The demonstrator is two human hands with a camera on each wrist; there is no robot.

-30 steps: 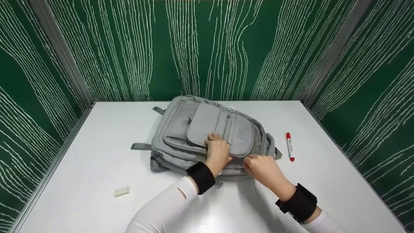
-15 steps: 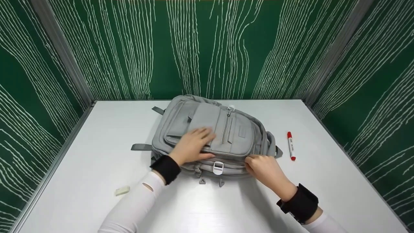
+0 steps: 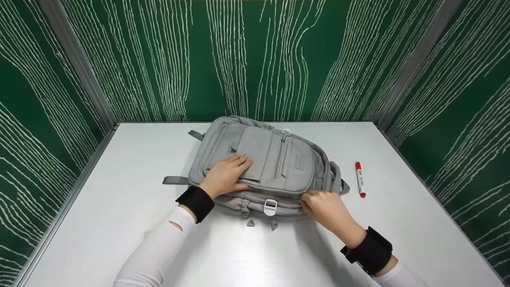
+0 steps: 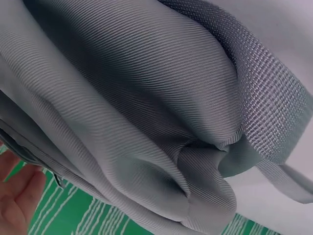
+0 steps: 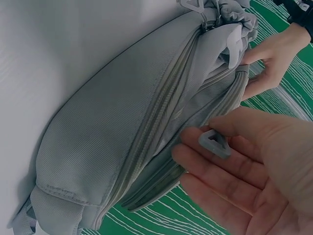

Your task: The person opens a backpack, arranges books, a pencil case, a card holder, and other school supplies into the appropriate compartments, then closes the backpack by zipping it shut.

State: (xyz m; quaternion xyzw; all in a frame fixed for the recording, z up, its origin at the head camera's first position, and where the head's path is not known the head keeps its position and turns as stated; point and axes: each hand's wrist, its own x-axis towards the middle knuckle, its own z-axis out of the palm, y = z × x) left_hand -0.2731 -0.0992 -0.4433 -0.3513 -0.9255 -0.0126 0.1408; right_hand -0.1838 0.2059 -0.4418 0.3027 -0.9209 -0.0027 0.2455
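A grey backpack (image 3: 293,153) lies on its back on the white table, its front pocket facing up. My left hand (image 3: 225,175) rests on the front panel near the bag's lower part, fingers extended and thumb at the side edge. At the near side, toward the top handle, my right hand (image 3: 324,207) pinches a zipper pull (image 5: 215,144), a grey triangular tab between thumb and fingers in the right wrist view. Along the side runs an opened zipper (image 5: 156,112) with a gap between its edges. A white buckle (image 3: 270,207) hangs on the near side.
A red-capped white marker (image 3: 360,179) lies to the right of the bag. My left sleeve nearly hides a small pale block (image 3: 146,234). Green walls with white lines (image 3: 271,59) stand around the table, and a strap (image 3: 175,180) sticks out left.
My left hand has let go near the bag's middle edge and moved left onto its front panel, uncovering the white buckle. My right hand has stayed nearly still at the zipper pull.
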